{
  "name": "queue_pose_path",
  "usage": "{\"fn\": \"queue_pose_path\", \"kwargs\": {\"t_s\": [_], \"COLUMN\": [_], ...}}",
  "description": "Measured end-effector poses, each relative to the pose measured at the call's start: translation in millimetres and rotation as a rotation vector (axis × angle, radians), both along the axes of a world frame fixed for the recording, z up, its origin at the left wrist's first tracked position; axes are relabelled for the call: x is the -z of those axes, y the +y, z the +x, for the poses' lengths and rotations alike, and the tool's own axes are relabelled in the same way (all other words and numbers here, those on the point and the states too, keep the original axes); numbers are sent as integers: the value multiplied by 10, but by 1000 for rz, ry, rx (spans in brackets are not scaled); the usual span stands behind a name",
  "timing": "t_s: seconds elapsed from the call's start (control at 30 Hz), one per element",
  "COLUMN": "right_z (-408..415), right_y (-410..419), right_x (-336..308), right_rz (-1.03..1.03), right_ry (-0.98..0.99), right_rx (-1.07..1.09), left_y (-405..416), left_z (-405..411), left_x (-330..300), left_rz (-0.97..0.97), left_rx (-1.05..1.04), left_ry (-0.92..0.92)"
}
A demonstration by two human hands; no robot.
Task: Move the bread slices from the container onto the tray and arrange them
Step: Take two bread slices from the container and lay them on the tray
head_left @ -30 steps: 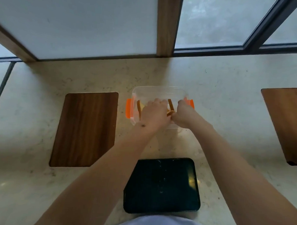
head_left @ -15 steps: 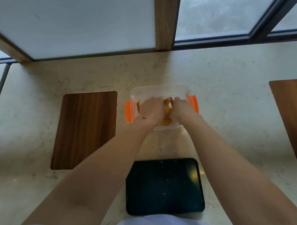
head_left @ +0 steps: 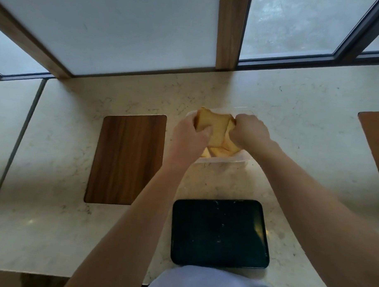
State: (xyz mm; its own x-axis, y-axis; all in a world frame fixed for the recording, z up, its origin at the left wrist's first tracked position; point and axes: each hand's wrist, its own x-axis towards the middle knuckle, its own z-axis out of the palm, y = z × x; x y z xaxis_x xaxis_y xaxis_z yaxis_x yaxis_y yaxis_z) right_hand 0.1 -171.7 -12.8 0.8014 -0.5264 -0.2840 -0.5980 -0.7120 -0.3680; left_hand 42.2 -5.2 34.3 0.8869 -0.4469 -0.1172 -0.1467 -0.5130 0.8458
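Note:
A clear plastic container (head_left: 222,160) sits on the marble counter, mostly hidden behind my hands. My left hand (head_left: 190,138) grips the left edge of a yellow bread slice (head_left: 215,128) lifted above the container. My right hand (head_left: 249,133) is closed on another bread slice (head_left: 229,142) beside it. More slices (head_left: 216,153) lie lower in the container. The black tray (head_left: 220,232) lies near the counter's front edge, below my hands, with nothing on it.
A dark wooden board (head_left: 126,159) is set into the counter left of the container. Another wooden board (head_left: 375,145) shows at the right edge. Windows and a wooden post (head_left: 228,31) run along the back.
Both hands have come up out of the container with bread slices, which now show above its rim. The orange clips are now hidden by my hands.

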Motion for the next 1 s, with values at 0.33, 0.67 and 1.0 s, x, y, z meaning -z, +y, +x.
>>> {"fn": "queue_pose_path", "kwargs": {"t_s": [0.33,0.67,1.0], "right_z": [-1324,-2090,-2020], "right_y": [415,1186,1399], "right_x": [-436,593,897], "right_rz": [818,888,651], "right_ry": [-423,-25,158], "right_rx": [309,340,45], "left_y": [1080,1612,1910], "left_z": [-653,-1313,-1433], "left_x": [112,790,965], "left_rz": [-275,-197,-153], "left_rx": [-230,-354,-416], "left_ry": [450,640,672]}}
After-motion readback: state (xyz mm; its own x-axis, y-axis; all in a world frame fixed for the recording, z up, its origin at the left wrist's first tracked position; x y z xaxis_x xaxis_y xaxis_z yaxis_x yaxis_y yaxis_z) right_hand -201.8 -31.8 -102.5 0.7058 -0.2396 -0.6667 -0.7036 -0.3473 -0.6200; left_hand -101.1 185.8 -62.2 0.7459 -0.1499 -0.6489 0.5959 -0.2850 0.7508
